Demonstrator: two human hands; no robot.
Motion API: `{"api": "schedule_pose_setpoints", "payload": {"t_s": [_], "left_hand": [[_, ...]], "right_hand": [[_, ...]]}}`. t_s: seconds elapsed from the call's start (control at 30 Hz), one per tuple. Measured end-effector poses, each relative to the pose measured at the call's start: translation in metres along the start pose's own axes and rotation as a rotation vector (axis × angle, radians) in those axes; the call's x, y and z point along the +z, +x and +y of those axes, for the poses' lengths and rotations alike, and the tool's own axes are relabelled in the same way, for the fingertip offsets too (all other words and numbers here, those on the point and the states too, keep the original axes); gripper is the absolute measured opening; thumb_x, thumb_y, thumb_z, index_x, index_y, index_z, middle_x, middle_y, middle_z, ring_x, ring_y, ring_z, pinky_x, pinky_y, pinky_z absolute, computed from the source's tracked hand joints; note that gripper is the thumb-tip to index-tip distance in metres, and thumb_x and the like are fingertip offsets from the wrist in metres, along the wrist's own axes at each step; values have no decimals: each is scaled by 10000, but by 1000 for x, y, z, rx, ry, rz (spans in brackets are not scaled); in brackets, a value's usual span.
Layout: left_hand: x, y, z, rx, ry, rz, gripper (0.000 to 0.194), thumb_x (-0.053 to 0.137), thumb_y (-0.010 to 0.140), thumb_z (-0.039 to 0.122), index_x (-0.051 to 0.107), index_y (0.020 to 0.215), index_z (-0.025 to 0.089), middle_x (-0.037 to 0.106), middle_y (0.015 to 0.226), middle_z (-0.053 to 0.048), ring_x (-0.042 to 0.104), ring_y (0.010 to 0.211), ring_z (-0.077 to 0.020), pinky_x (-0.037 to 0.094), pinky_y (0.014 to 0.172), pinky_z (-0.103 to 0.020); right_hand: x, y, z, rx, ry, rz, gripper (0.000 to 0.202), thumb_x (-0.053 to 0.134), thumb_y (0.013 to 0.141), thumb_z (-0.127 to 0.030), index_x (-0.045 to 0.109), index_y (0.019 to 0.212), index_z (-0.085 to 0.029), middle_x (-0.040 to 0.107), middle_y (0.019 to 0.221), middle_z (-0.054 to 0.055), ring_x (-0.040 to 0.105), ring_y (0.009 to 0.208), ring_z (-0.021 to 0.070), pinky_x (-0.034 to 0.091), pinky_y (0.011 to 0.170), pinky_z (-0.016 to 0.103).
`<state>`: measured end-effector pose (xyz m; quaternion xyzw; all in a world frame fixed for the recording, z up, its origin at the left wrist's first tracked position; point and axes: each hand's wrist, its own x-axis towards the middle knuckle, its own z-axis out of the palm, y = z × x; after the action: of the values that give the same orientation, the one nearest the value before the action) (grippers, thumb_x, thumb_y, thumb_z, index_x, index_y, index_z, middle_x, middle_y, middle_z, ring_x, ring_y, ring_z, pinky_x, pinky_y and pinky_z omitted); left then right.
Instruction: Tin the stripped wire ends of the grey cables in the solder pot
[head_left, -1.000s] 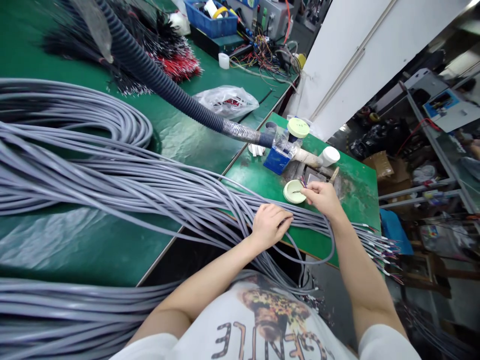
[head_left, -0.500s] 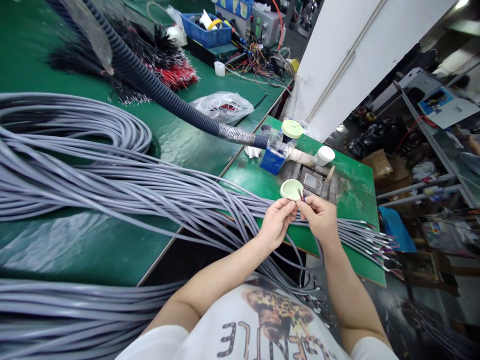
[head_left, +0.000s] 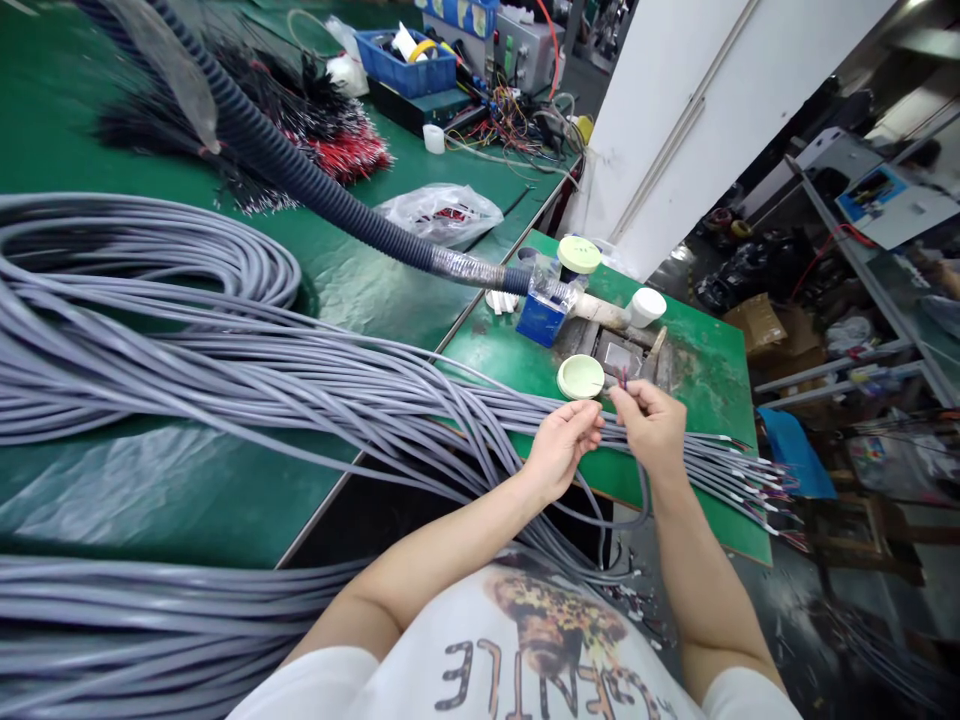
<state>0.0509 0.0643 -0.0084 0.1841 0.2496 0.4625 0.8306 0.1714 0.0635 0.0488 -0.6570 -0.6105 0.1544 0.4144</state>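
Observation:
Thin coloured wires stick up from the pinched thumb and finger of my right hand. They look like the stripped end of a grey cable, part of which loops below that hand. Beside it, a short gap to the left, my left hand has its fingertips pressed together; anything between them is too small to make out. Just beyond the fingers stands a round pale-green dish. Under both hands runs a thick bundle of grey cables, whose stripped ends fan out at the right.
Behind the dish are a metal block, a white jar, a pale lid and a blue box. A dark corrugated hose crosses overhead. Coiled cable and a plastic bag lie left on the green table.
My hands have drawn apart. The right one has moved slightly right and up with the wires, which have left the left hand's fingertips. The view has shifted a little.

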Motion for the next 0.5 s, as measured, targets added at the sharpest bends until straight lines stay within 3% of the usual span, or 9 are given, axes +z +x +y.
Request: {"api": "schedule_pose_setpoints", "payload": {"t_s": [0.07, 0.2, 0.27, 0.4, 0.5], "left_hand": [[-10, -4, 8, 122, 280, -26, 218, 714, 753, 361, 666, 837, 165, 638, 716, -3, 551, 605, -89, 433, 609, -229], [-42, -6, 35, 709, 987, 15, 97, 651, 819, 284, 697, 848, 204, 683, 810, -36, 599, 801, -174, 447, 794, -339], [-57, -2, 44, 888, 1230, 100, 91, 617, 846, 260, 687, 873, 210, 702, 846, -40, 603, 830, -190, 426, 819, -366], [-73, 7, 44, 968, 1550, 99, 112, 572, 873, 254, 675, 893, 215, 705, 808, -31, 603, 787, -188, 393, 769, -358], [-74, 9, 38, 971, 1639, 76, 124, 556, 881, 256, 673, 901, 218, 703, 792, -25, 602, 771, -182, 376, 769, -358]], "right_hand": [[-13, 18, 17, 23, -53, 19, 279, 589, 815, -372, 564, 610, -184, 477, 465, -45, 399, 443, 93, 312, 467, 231], [-38, 61, 62, 140, -156, -3, 309, 584, 767, -406, 554, 565, -174, 484, 435, -35, 390, 407, 93, 286, 442, 235], [-44, 79, 84, 177, -272, -29, 329, 570, 749, -416, 556, 530, -171, 485, 427, -28, 401, 413, 98, 294, 452, 240], [-42, 101, 116, 203, -397, -62, 342, 568, 721, -402, 562, 468, -173, 478, 404, -17, 434, 448, 117, 305, 483, 250], [-33, 110, 130, 219, -465, -93, 319, 572, 714, -383, 599, 480, -167, 504, 415, -5, 474, 488, 133, 317, 505, 253]]}}
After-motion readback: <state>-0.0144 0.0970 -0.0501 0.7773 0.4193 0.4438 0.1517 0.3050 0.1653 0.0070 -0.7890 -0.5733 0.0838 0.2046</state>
